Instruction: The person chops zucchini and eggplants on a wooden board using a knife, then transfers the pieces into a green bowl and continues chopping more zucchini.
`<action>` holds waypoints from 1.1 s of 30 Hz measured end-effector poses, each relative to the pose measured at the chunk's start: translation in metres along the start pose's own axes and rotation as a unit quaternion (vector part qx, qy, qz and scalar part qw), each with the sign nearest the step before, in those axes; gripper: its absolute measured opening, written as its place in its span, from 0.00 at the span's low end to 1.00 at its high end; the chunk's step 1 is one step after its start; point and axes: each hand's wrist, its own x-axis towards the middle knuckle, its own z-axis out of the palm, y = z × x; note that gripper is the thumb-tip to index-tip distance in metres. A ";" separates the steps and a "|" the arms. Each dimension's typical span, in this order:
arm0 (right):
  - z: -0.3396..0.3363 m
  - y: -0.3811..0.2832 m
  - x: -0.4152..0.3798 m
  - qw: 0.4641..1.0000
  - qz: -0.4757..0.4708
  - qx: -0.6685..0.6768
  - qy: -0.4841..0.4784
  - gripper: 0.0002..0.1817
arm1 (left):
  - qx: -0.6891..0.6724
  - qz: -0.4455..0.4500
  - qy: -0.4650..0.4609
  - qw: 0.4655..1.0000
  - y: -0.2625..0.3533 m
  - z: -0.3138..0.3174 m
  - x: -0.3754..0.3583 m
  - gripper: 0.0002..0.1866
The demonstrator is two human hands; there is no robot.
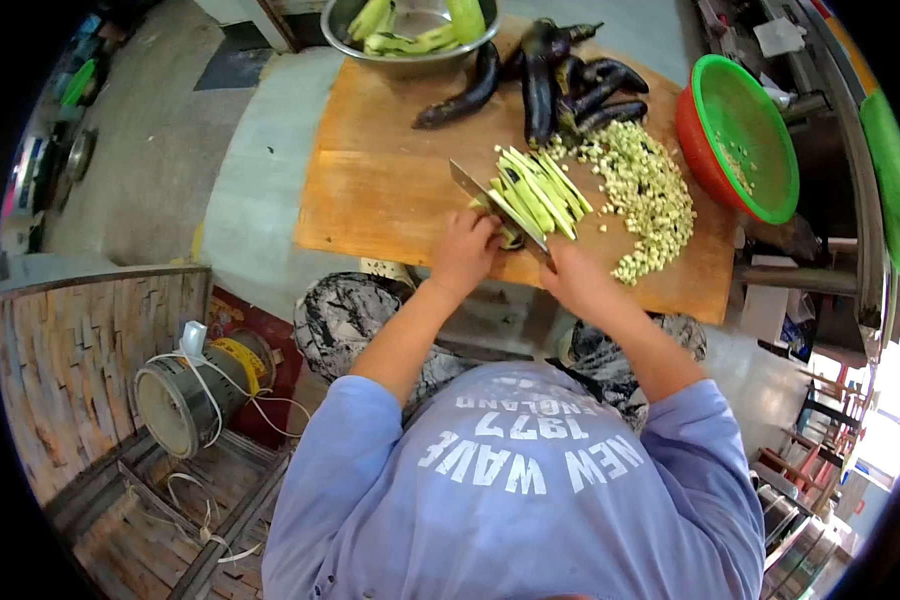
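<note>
- Head view: cutting board (390,190) on worktop.
- Right hand (573,275), near board edge: grip clamped on knife (495,205).
- Left hand (462,252): fingers pressed together on eggplant strips (540,188), board centre.
- Diced pile (650,195), right of strips.

One head-worn fisheye view looks steeply down from above, close over the cutting board (390,190) and the person's own lap.

Pale green eggplant strips (540,190) bunched under knife (498,207) on cutting board (390,190)
</note>
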 end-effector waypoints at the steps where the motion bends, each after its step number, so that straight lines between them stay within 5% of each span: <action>1: 0.008 0.000 -0.005 1.000 -0.020 0.017 0.018 0.11 | -0.006 0.007 -0.023 1.000 -0.008 -0.005 0.025 0.13; 2: 0.023 0.013 0.006 0.996 -0.058 -0.006 0.065 0.11 | -0.012 0.013 -0.047 0.999 -0.014 -0.013 0.050 0.10; 3: 0.038 0.026 0.017 0.989 -0.094 -0.031 0.113 0.12 | -0.133 0.005 -0.183 0.974 -0.001 -0.067 0.080 0.04; 4: 0.035 0.018 0.022 0.996 -0.029 -0.042 0.075 0.12 | -0.147 0.000 -0.171 0.974 -0.014 -0.040 0.062 0.04; 6: 0.071 0.072 0.038 0.990 -0.089 0.014 0.110 0.12 | -0.154 0.018 -0.119 0.981 -0.021 -0.010 0.032 0.08; 7: 0.057 0.053 0.028 0.994 -0.061 0.033 0.079 0.12 | -0.147 -0.012 -0.162 0.976 0.002 -0.058 0.046 0.13; 10: 0.034 0.035 0.021 0.999 -0.005 0.013 0.038 0.13 | -0.205 0.007 -0.068 0.976 0.007 -0.066 0.063 0.15; 14: 0.045 0.051 0.028 0.998 -0.049 0.004 0.046 0.15 | -0.243 -0.012 -0.131 0.961 -0.001 -0.050 0.046 0.22; 18: 0.027 0.037 0.023 0.993 -0.083 -0.038 0.068 0.15 | -0.159 -0.002 -0.071 0.985 0.004 -0.048 0.053 0.15; 20: 0.023 0.035 0.014 0.998 -0.009 -0.017 0.058 0.17 | -0.187 -0.042 -0.182 0.964 0.008 -0.055 0.061 0.08; 22: 0.027 0.038 0.007 0.994 0.021 -0.076 0.069 0.16 | -0.186 -0.016 -0.159 0.969 -0.006 -0.026 0.038 0.05; 23: 0.033 0.044 -0.006 0.997 0.000 0.001 0.074 0.15 | -0.147 -0.084 -0.289 0.942 0.000 -0.020 0.028 0.05; 28: 0.008 0.004 -0.023 0.996 -0.017 0.062 0.063 0.11 | -0.180 -0.026 -0.138 0.974 0.000 -0.069 0.056 0.15; 33: -0.002 0.010 -0.010 0.999 -0.010 0.045 0.028 0.10 | -0.208 -0.040 -0.128 0.969 0.003 -0.062 0.058 0.15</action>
